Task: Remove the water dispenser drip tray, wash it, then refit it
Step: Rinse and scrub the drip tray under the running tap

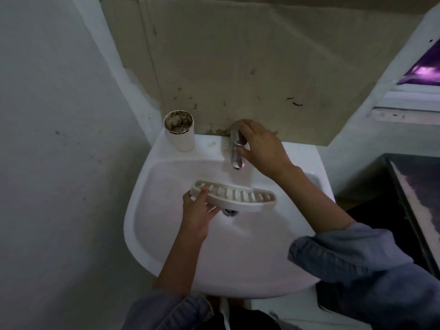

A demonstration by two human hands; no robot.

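A white curved drip tray (240, 197) with a slotted grille hangs level over the white sink basin (166, 234), just above the drain (230, 212). My left hand (198, 210) grips its left end, thumb on top. My right hand (262, 146) rests on the chrome tap (235, 148) at the back of the sink, fingers wrapped around its handle. No water stream is visible under the spout.
A white cup (179, 131) with dirty contents stands on the sink's back left corner. A stained beige wall panel (238, 55) rises behind the tap. A dark tray-like surface (414, 198) lies to the right, a window (421, 75) above it.
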